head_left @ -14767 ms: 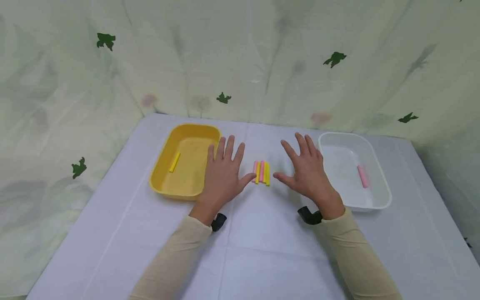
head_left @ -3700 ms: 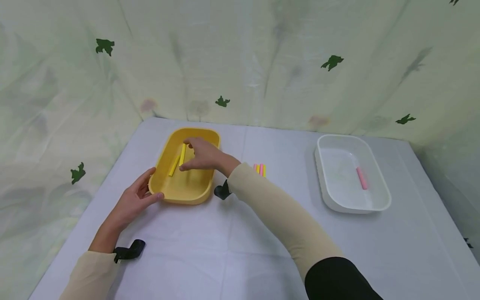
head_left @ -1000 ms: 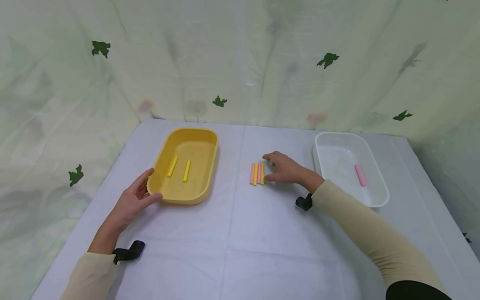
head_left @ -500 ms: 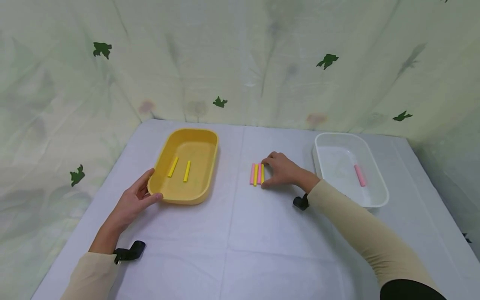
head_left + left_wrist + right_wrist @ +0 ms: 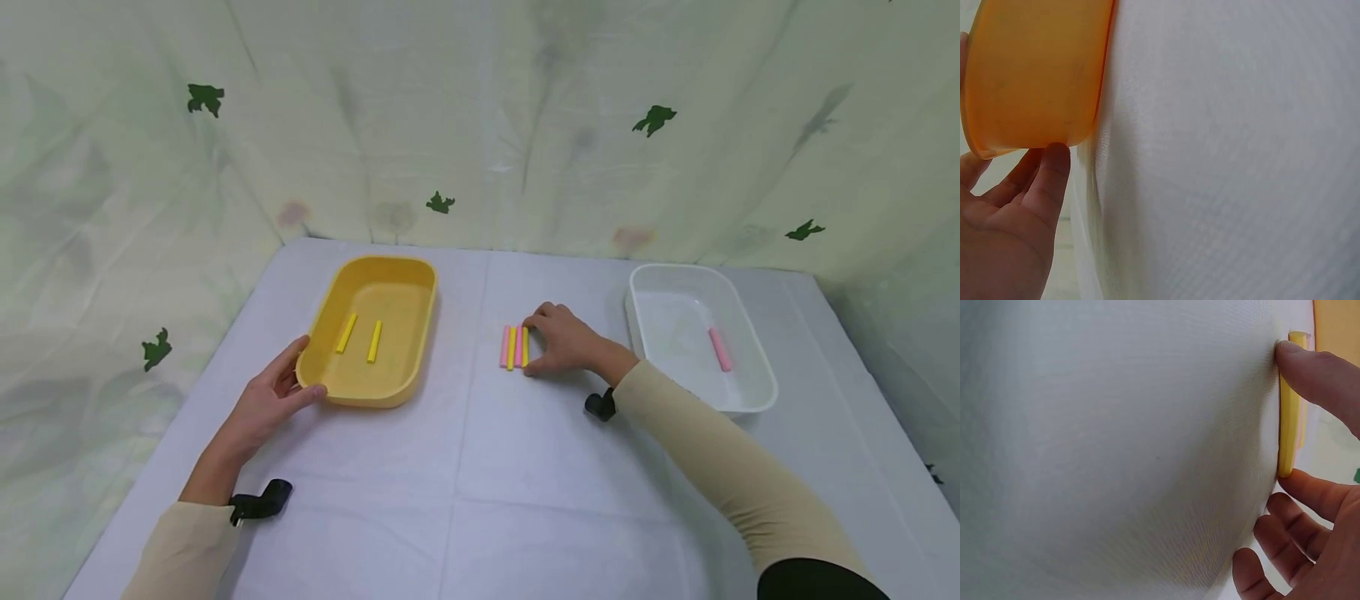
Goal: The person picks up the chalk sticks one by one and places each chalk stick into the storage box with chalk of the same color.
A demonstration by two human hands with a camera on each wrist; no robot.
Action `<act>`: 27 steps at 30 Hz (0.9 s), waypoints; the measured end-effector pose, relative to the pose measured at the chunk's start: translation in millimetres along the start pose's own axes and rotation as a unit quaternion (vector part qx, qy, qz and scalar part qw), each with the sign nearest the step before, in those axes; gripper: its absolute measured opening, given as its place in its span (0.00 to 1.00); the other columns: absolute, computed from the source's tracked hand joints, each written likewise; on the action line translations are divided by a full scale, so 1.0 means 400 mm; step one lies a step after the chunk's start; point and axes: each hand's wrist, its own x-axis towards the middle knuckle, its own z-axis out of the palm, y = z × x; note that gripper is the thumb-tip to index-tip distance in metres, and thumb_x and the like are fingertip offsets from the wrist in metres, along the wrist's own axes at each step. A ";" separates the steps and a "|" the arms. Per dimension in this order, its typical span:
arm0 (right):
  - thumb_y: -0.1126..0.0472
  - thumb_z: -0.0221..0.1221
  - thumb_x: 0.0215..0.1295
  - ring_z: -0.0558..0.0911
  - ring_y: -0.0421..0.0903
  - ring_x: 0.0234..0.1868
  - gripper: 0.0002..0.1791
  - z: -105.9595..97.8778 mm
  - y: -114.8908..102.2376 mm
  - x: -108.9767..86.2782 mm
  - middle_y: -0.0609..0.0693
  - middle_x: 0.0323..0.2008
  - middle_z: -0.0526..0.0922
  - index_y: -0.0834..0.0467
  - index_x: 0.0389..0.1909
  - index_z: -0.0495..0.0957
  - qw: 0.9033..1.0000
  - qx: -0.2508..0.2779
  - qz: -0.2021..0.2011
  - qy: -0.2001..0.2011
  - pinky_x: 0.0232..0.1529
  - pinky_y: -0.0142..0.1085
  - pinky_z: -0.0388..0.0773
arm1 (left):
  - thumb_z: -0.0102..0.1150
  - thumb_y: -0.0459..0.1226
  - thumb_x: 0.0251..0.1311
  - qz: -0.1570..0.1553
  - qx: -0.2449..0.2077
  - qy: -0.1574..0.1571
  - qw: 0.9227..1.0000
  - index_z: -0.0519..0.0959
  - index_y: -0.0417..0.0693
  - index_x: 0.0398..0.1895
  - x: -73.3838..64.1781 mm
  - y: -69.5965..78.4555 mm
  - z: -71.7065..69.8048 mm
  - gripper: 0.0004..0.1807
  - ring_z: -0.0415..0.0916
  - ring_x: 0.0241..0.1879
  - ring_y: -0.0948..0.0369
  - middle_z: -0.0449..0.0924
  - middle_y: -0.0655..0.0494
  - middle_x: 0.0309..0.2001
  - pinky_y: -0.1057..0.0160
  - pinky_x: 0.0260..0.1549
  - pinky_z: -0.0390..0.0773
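Right hand [image 5: 567, 340] pinches stick [image 5: 1289, 428] (head-view only: white tub [image 5: 678, 312]).

Yellow stick [image 5: 526, 347] — slim, straight, pinched end to end just beside a pink stick [image 5: 519, 347]; tray [image 5: 406, 312] — yellow, round-cornered, upright, two matching sticks [image 5: 374, 342] lying apart inside.

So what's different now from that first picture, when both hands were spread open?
One yellow stick went left from the middle row into the yellow tray, making two there. The left hand now holds that tray's near-left corner; the right hand pinches the row's rightmost stick by its ends. The white tray and its pink stick stayed put.
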 end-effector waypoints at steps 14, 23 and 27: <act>0.48 0.70 0.55 0.72 0.54 0.62 0.44 -0.009 0.004 0.010 0.58 0.62 0.72 0.61 0.69 0.64 0.999 0.040 0.013 -0.010 0.66 0.46 0.73 | 0.62 0.53 0.64 -0.015 0.011 -0.003 1.000 0.38 0.61 0.81 0.009 -0.014 0.009 0.52 0.53 0.76 0.43 0.42 0.47 0.81 0.74 0.61 0.70; 0.56 0.72 0.55 0.76 0.55 0.61 0.47 -0.054 -0.022 0.014 0.58 0.63 0.72 0.64 0.72 0.59 0.981 0.188 -0.008 0.047 0.61 0.47 0.77 | 0.62 0.51 0.64 -0.012 -0.001 -0.006 1.000 0.38 0.59 0.81 0.008 -0.011 0.008 0.52 0.53 0.76 0.42 0.42 0.45 0.81 0.77 0.60 0.70; 0.57 0.70 0.56 0.75 0.54 0.62 0.47 -0.070 -0.051 0.018 0.57 0.63 0.72 0.62 0.73 0.58 0.973 0.225 -0.023 0.050 0.62 0.47 0.77 | 0.62 0.50 0.65 -0.006 -0.011 -0.007 1.000 0.38 0.59 0.81 0.008 -0.013 0.002 0.52 0.52 0.76 0.42 0.43 0.45 0.81 0.84 0.56 0.69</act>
